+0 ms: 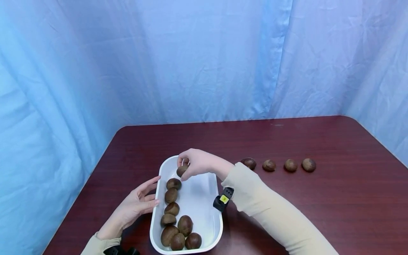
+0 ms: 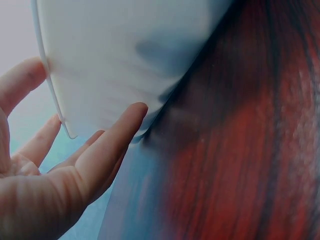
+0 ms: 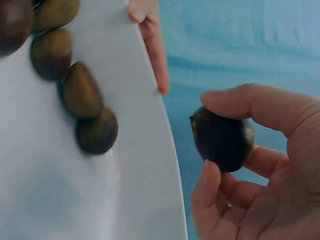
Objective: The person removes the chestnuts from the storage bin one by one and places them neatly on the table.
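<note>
We are seeing the right arm slanting in from the lower right, its pale sleeve [image 1: 274, 209] crossing above the table [image 1: 338, 209]. The right hand [image 1: 197, 163] is hanging over the far end of the white tray [image 1: 200, 202], with the wrist bent and the fingers pointing to the left and downward. We are finding its grip closed: the thumb and the fingertips are pinching one brown chestnut [image 1: 182, 171] from opposite sides, and in the right wrist view we are seeing much of its dark shell showing between them.

The left forearm is rising from the lower left, and the left hand [image 1: 138, 203] is standing beside the tray's left side. Its grip is open; the fingers are spreading apart, nearly straight, and their tips are touching the tray's wall and rim.

Inside the tray, we are counting eight other chestnuts [image 1: 171, 195]: some are forming a line along the left wall, the rest are crowding together at the near end. Four more chestnuts [image 1: 290, 165] are lying in a row on the table, right of the tray.
</note>
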A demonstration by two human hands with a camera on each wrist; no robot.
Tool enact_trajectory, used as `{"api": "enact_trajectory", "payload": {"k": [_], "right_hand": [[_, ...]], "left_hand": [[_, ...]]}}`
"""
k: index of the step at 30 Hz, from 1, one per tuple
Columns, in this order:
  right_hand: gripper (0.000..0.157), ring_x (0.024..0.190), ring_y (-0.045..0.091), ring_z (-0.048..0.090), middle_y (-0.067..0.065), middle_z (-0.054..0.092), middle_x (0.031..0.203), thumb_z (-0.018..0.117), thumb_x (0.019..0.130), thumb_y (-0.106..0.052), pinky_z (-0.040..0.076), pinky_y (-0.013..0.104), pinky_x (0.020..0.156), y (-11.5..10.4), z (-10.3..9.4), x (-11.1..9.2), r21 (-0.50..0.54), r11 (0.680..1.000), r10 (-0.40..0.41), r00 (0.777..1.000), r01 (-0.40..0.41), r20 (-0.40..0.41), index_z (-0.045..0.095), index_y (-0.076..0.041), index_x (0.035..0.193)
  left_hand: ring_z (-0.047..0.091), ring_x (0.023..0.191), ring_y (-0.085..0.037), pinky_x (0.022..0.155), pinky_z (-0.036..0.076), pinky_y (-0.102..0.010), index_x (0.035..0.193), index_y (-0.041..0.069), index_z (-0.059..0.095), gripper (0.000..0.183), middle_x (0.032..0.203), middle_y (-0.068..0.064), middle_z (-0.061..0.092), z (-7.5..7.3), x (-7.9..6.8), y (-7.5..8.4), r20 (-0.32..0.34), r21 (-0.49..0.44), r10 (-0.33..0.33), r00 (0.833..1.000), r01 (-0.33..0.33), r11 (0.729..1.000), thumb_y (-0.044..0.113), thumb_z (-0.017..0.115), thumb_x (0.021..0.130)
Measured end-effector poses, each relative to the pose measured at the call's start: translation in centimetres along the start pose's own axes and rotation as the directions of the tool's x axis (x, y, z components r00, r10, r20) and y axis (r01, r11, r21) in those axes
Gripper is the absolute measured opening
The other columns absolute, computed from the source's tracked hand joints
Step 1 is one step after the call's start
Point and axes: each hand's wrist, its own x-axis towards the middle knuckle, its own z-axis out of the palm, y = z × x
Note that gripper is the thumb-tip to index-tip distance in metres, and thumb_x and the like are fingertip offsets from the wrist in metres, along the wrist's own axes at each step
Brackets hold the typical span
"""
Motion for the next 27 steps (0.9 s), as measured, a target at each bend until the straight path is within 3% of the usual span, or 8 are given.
{"api": "enact_trajectory", "payload": {"k": [8,17,27], "right_hand": [[0.023,0.064,0.012,0.045,0.001,0.056,0.082,0.076,0.074,-0.012,0.038,0.026,0.057,2.6,-0.7,-2.1,-0.009,0.999,-0.049,0.994,0.048,-0.096,0.060,-0.014,0.091],[0.023,0.064,0.012,0.043,-0.002,0.051,0.077,0.075,0.074,-0.012,0.039,0.027,0.060,5.5,-0.9,-4.7,0.059,0.996,-0.047,0.979,0.060,-0.201,0.060,-0.014,0.092],[0.024,0.081,0.016,0.050,0.000,0.058,0.089,0.076,0.076,-0.014,0.045,0.030,0.070,8.3,-1.4,-7.0,0.083,0.994,-0.039,0.957,0.065,-0.289,0.062,-0.012,0.096]], "left_hand": [[0.062,0.106,-0.011,0.083,0.054,-0.032,0.150,0.002,0.013,0.077,0.147,-0.033,0.019,0.0,-0.1,-0.1,0.001,0.007,0.005,1.000,-0.005,1.000,0.006,0.061,0.090],[0.062,0.107,-0.011,0.083,0.054,-0.032,0.150,0.001,0.013,0.077,0.145,-0.031,0.022,-0.1,-0.2,-0.3,0.005,0.003,0.014,1.000,-0.014,1.000,0.005,0.061,0.090],[0.062,0.106,-0.012,0.083,0.054,-0.032,0.151,0.002,0.013,0.077,0.147,-0.032,0.019,-0.3,-0.4,-0.3,0.003,0.000,0.003,1.000,-0.003,1.000,0.004,0.060,0.091]]}}
